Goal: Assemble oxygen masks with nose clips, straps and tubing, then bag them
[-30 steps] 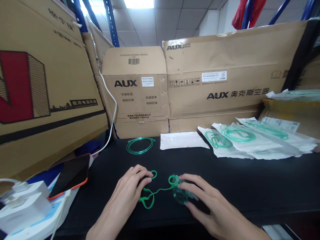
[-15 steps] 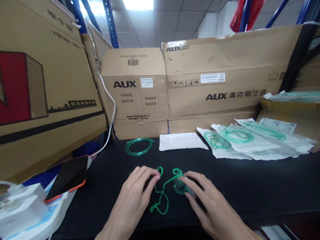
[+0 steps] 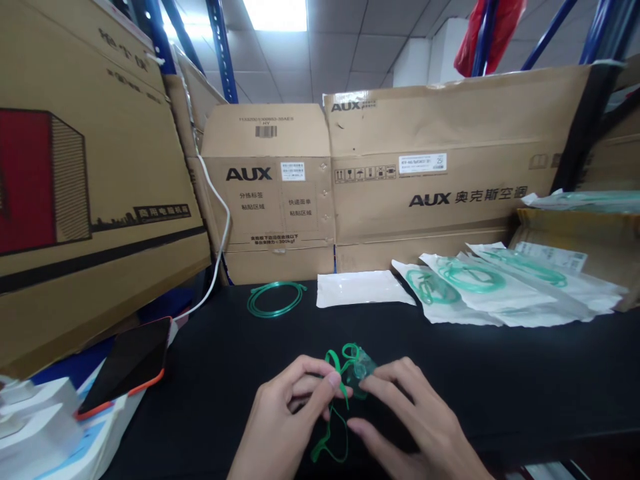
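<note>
A small translucent green mask point(image 3: 361, 367) lies on the black tabletop in front of me, partly covered by fingers. It looks like an oxygen mask. Its green elastic strap point(image 3: 329, 432) loops off to the left and trails down toward me. My left hand point(image 3: 295, 407) is closed, pinching the strap between thumb and index finger, with a loop standing up above the pinch. At the mask's right side, my right hand point(image 3: 415, 417) has its index fingertip against the mask. The right thumb is spread away below, so this hand grips nothing.
Coiled green tubing point(image 3: 277, 300) lies behind the hands, with a white packet point(image 3: 364, 289) beside it. Packaged green tubing point(image 3: 467, 277) is piled at right. A phone point(image 3: 127, 363) and white plugs point(image 3: 45, 420) sit left. Cardboard boxes point(image 3: 270, 220) wall off the back.
My left hand has moved right, close to the mask, carrying the strap. My right thumb has come away from the mask and spread lower. The view has shifted slightly.
</note>
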Motion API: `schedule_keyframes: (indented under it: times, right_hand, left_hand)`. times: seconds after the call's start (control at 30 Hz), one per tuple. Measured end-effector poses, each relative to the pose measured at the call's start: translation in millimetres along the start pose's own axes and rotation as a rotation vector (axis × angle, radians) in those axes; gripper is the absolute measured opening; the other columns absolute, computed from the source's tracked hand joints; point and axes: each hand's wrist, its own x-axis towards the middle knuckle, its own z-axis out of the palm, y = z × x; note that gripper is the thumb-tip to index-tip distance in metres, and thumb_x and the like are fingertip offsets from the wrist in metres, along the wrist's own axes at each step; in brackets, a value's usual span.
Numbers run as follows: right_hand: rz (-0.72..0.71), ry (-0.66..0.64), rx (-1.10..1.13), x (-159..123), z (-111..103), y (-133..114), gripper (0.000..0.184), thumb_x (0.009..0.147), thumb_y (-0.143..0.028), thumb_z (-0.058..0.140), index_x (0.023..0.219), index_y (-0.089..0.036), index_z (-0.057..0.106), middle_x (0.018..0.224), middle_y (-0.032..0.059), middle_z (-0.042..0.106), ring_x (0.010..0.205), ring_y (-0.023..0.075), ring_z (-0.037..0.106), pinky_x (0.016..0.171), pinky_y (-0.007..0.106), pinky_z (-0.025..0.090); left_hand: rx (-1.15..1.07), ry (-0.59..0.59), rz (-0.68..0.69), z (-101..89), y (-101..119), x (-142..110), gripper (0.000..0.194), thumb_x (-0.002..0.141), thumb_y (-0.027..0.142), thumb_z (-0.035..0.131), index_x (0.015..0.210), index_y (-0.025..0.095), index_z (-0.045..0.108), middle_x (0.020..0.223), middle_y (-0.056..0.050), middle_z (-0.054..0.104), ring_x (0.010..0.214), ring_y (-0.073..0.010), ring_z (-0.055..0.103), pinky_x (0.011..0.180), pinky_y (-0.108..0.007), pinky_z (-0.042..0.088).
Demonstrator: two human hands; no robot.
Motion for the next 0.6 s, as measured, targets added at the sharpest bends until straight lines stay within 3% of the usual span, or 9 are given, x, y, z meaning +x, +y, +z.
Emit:
schedule_keyframes:
  times: [0.13,0.3,0.4,0.5,0.6]
  right_hand:
    - [-0.033,0.034,-0.108,-2.4,10.2,-3.7,0.015,0.106,-0.022,0.050,0.108,-0.019,0.064,0.082,0.0057,0.072,0.066,0.0194,0.065,0.064,0.033,0.053]
    - [-0.112,0.000,-0.127,-4.6,8.5,-4.2,0.021,0.108,-0.014,0.041,0.111,-0.016,0.062,0.083,0.0046,0.074,0.067,0.0166,0.067,0.072,0.029,0.052]
    - [-0.083,0.014,-0.126,-4.7,6.2,-2.3,0.023,0.109,-0.014,0.039,0.108,-0.016,0.062,0.082,0.0045,0.073,0.068,0.0164,0.067,0.074,0.030,0.052]
    - [-0.098,-0.043,-0.155,-7.0,5.5,1.1,0.020,0.107,-0.013,0.043,0.110,-0.016,0.062,0.086,0.0048,0.073,0.070,0.0167,0.067,0.077,0.030,0.052]
    - [-0.117,-0.053,-0.192,-10.1,6.3,2.7,0.023,0.108,-0.012,0.040,0.109,-0.017,0.063,0.089,0.0054,0.075,0.077,0.0185,0.069,0.080,0.031,0.051]
  left_hand:
    - [-0.011,-0.013,-0.018,4.2,-1.1,-1.5,0.025,0.088,0.044,0.067,0.082,0.019,0.068,0.058,0.002,0.068,0.059,-0.0159,0.062,0.061,-0.022,0.050]
    - [0.041,-0.023,0.036,4.7,-7.2,-0.4,0.023,0.090,0.040,0.065,0.081,0.020,0.069,0.059,0.002,0.066,0.058,-0.0152,0.062,0.059,-0.021,0.051]
    - [0.147,0.073,0.177,5.2,-10.5,-0.8,0.019,0.092,0.037,0.065,0.084,0.021,0.070,0.069,0.001,0.069,0.060,-0.0144,0.063,0.056,-0.020,0.050]
    - [0.301,0.176,0.413,4.8,-10.3,-2.8,0.012,0.094,0.031,0.067,0.086,0.023,0.072,0.076,0.002,0.069,0.057,-0.0116,0.058,0.054,-0.019,0.048]
    - [0.371,0.118,0.609,3.2,-8.9,-4.1,0.009,0.094,0.023,0.070,0.099,0.027,0.076,0.097,0.001,0.073,0.059,-0.0093,0.059,0.059,-0.018,0.052]
